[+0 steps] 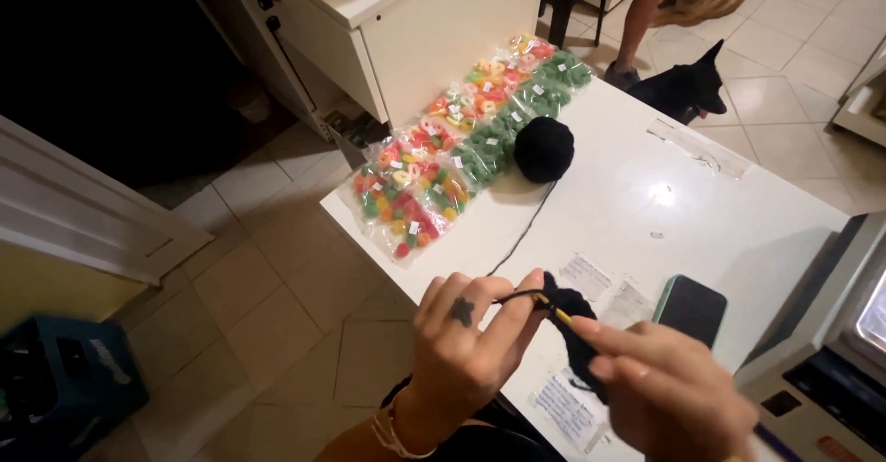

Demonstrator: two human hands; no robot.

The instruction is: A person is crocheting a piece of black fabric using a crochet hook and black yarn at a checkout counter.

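My left hand [461, 342] pinches a strand of black yarn and the edge of a small black crocheted piece [577, 333]. My right hand [664, 388] grips a yellow-tipped crochet hook [551, 309] pushed into that piece. The yarn strand [521, 231] runs up across the white table [701, 213] to a black yarn ball [544, 148]. Both hands hover over the table's near edge.
Several clear bags of coloured candy rings and green candies [452, 157] line the table's left edge. A phone with a green case [690, 310] and paper slips [586, 277] lie near my hands. A white cabinet [406, 28], a black dog [688, 84] and a seated person's leg [641, 19] are beyond.
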